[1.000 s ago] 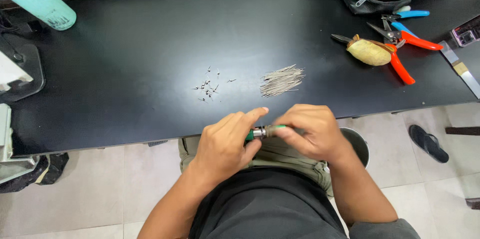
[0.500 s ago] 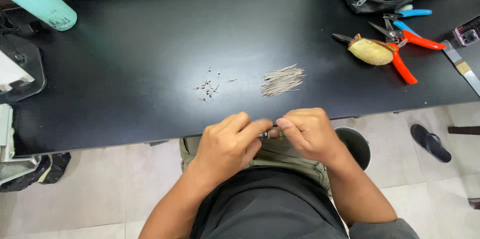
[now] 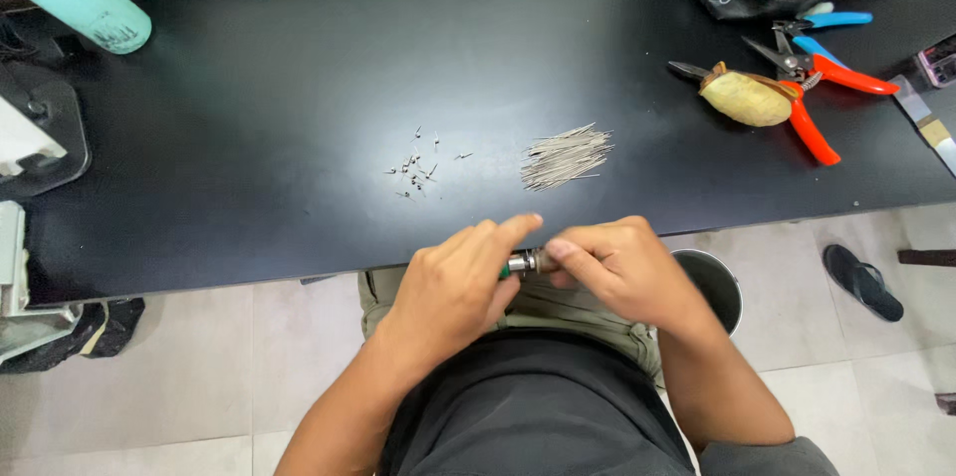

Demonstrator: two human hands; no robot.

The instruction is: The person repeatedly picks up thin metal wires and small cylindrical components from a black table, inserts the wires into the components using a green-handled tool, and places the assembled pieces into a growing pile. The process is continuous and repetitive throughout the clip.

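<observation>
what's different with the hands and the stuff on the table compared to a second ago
Little changed. Both hands stay together at the table edge, gripping a small tool with a metal tip. The left hand has straightened its forefinger out over the tool; the right hand keeps pinching the tip. The pile of pins, the small scattered bits and the red cutters have not moved.

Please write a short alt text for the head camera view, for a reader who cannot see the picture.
Seen from above, a seated person's left hand and right hand together hold a small green-handled tool with a metal tip at the edge of a black table. On the table lie a bundle of thin metal pins, some small scattered metal pieces and red-handled cutters.
</observation>
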